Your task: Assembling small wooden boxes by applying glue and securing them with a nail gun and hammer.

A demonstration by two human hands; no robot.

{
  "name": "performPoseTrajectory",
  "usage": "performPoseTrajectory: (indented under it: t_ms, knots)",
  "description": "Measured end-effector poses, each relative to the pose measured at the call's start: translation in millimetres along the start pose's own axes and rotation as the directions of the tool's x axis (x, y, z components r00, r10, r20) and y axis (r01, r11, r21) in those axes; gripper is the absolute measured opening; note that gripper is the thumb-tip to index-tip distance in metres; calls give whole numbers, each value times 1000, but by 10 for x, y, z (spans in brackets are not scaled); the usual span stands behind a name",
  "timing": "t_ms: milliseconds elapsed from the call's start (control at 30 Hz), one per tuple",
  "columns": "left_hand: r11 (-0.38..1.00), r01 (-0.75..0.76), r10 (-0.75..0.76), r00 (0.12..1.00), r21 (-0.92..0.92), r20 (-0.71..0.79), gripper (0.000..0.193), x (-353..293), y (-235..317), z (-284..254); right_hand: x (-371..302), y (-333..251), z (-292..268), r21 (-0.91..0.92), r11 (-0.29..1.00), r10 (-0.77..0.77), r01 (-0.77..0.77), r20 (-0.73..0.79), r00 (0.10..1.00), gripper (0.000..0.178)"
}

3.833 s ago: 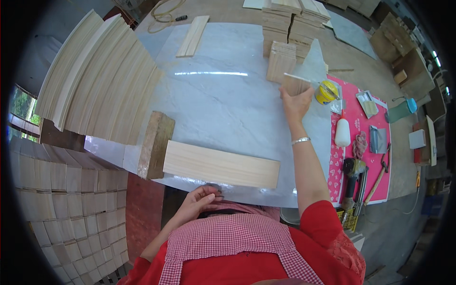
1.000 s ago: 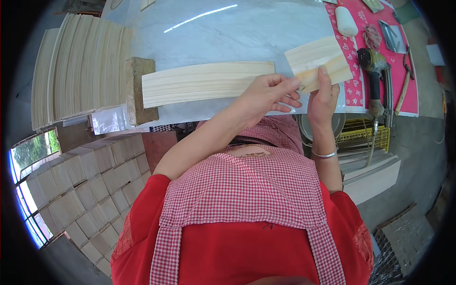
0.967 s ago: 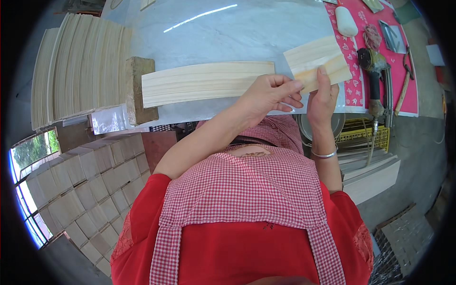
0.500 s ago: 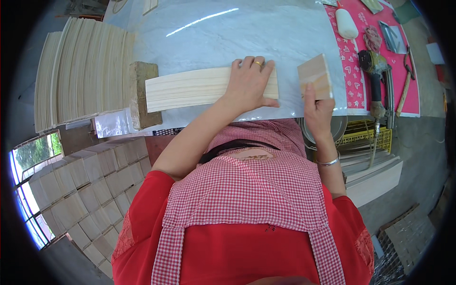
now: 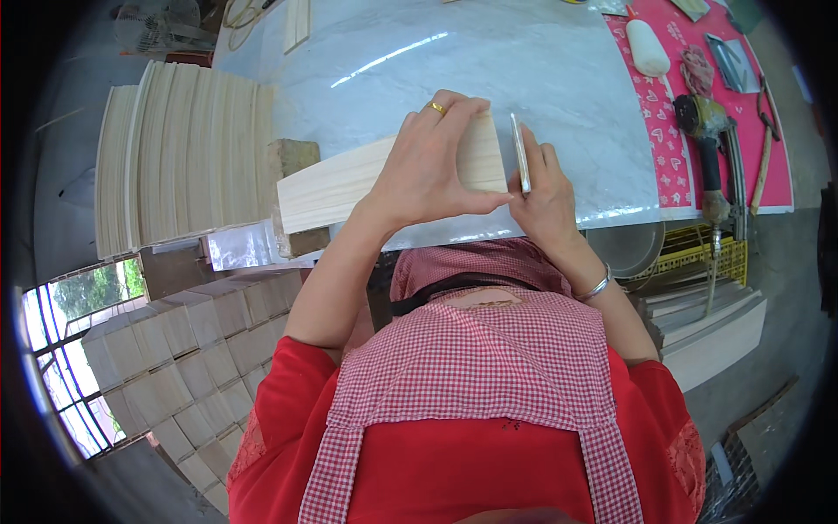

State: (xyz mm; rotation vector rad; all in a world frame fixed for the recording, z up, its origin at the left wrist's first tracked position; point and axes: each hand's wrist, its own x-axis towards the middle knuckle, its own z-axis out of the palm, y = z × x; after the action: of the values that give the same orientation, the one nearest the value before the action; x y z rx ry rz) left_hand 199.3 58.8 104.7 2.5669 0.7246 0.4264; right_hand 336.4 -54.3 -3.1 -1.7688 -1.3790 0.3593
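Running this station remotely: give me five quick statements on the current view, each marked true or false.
1. The right hand holds a small panel, seen edge-on. True.
2. The white bottle is on the pink sheet. True.
3. The left hand is gripping the white bottle. False: it is spread over the long pale board.
4. The silver bracelet is on the left wrist. False: it is on the right wrist.
5. The hammer lies left of the power tool. False: it lies to its right.
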Motion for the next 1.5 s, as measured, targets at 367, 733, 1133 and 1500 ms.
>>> performPoseTrajectory:
  t_ms: [367, 733, 1133, 1500]
  knots:
    - [999, -35, 35, 999, -31, 20, 87, 105, 55, 111, 2, 15, 49, 6, 1000, -24, 24, 7, 1000, 77]
    - [1000, -5, 6, 999, -11, 54, 87, 147, 67, 152, 7, 17, 43, -1, 1000, 4, -4, 40, 999, 79]
    - [1000, 9, -9, 999, 2, 49, 87, 134, 67, 177, 17, 5, 40, -10, 1000, 12, -11, 23, 1000, 76]
    - [1000, 19, -20, 999, 20, 41, 83, 125, 102, 170, 16, -4, 29, -6, 1000, 9, -9, 19, 1000, 75]
